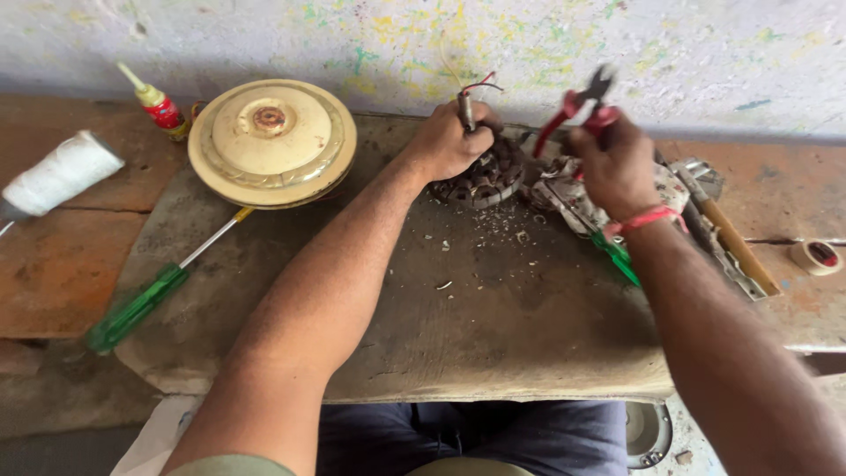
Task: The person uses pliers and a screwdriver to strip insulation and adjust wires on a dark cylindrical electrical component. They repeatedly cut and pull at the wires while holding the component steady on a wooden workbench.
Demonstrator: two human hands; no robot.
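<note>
L hand [451, 141] wrapped around a short metal shaft [465, 109] standing upright out of a wound coil pack [483, 181]; fingers clamped tight on the shaft. Thin red/black wires [478, 85] stick out above the fist. Coil pack sits on the surface [493, 317], far-centre, just under L hand, touching a second metal part w/ windings [568, 196] to its right.

R hand [617, 167] raised above that second part, fingers closed on the red grips of a pair of pliers [582, 104]. Plier nose points up and away, toward the wall [617, 53]; blurred, can't tell if nose is open or closed. Pink band [643, 219] on R wrist. Green-handled tool [617, 256] pokes out under R wrist, partly hidden.

Small bits of debris [493, 231] scattered on surface near the coil pack.

Left of L arm: round cream cover [271, 141], flat on surface's far-left corner. Green-handled screwdriver [145, 300] lies diagonal, tip near the cover's edge, handle hanging off surface toward the floor side. Small bottle w/ red label [159, 106] behind cover, tilted. White thread spool [60, 173] far left, well apart from the rest.

Right side: wooden-handled tool [736, 247] lying beside R arm, tape roll [815, 256] at far-right edge.
</note>
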